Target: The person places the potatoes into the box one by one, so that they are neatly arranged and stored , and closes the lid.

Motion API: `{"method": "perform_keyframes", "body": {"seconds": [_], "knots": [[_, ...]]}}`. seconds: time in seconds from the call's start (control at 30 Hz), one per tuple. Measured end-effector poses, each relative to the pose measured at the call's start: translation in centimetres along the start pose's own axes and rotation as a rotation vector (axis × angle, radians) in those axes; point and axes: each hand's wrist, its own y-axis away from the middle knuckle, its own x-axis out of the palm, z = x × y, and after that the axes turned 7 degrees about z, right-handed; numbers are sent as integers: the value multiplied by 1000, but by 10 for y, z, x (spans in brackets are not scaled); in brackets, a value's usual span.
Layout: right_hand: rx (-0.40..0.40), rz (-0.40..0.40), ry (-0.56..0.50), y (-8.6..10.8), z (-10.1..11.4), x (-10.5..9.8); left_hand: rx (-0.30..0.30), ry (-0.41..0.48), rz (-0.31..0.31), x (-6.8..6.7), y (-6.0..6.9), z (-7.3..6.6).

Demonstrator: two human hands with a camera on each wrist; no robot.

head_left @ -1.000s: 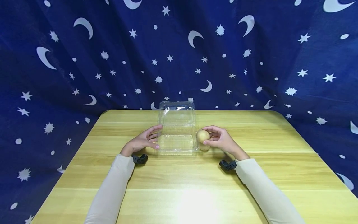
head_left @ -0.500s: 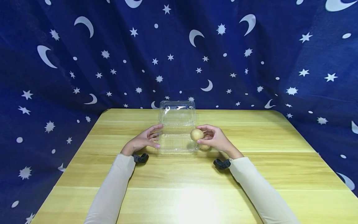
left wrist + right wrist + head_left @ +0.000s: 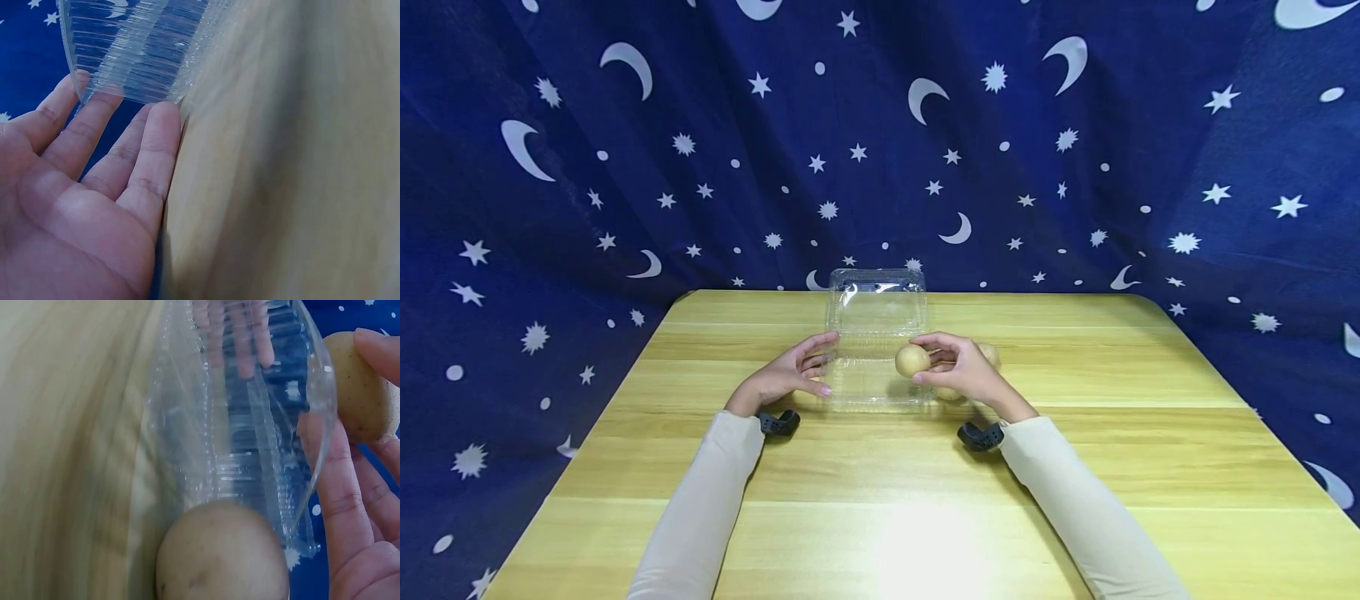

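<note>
A clear plastic container (image 3: 872, 379) stands on the table with its lid (image 3: 877, 304) raised at the back. At its left side is my left hand (image 3: 784, 377), fingertips touching the wall, also seen in the left wrist view beside the ribbed plastic (image 3: 134, 50). My right hand (image 3: 966, 371) pinches a round potato (image 3: 912, 360) over the container's right part; in the right wrist view the held potato (image 3: 359, 387) is above the rim, between thumb and fingers. Another potato (image 3: 222, 556) lies outside the container, partly hidden by my right hand in the head view.
A further potato (image 3: 988, 355) is on the table behind my right hand. The wooden table (image 3: 850, 467) reaches back to a dark blue curtain (image 3: 880, 125) with moons and stars. A dark band (image 3: 981, 437) sits at each wrist.
My right hand has moved left with the potato, from beside the container to over its right part. The potato behind that hand has come into view. My left hand stays in place.
</note>
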Motion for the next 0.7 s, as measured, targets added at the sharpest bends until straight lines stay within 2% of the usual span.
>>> {"method": "perform_keyframes", "body": {"seconds": [0.37,0.7], "knots": [[29,53,-33,-13,5,12,-1,1,-3,0,2,0],[78,84,-21,-24,11,20,-4,4,-7,2,0,-2]]}}
